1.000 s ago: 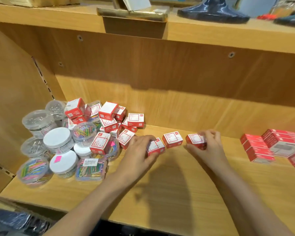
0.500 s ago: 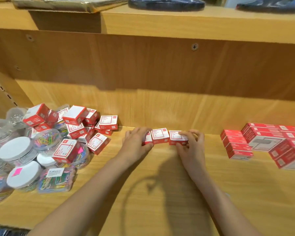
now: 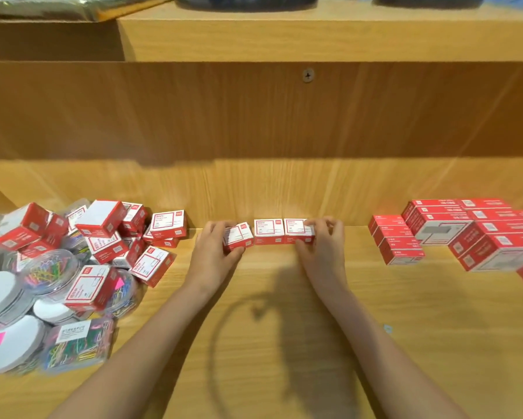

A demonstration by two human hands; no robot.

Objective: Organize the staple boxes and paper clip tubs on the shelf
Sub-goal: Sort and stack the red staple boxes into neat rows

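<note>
Your clear paper clip tubs [image 3: 47, 269] sit crowded at the left end of the shelf [image 3: 405, 343]; through their walls you can see coloured clips, and several carry white lids [image 3: 10, 347], one with a pink sticker. A loose heap of small red-and-white boxes [image 3: 103, 222] lies on and among the tubs, tilted every way. At the back of the shelf, against the rear panel, three such boxes form a short row: your left hand [image 3: 213, 255] has its fingers curled around the left box [image 3: 238, 237], which sits slightly askew and not quite flush with the middle box [image 3: 268, 235]; your right hand [image 3: 323, 252] pinches the right box [image 3: 298, 234], thumb at the front and fingers over the top, and that box touches the middle one. Well apart to the right, flatter red staple boxes [image 3: 396, 238] stand in neat stacks beside larger red cartons [image 3: 493, 252]. The heap at left lies near your left wrist.
</note>
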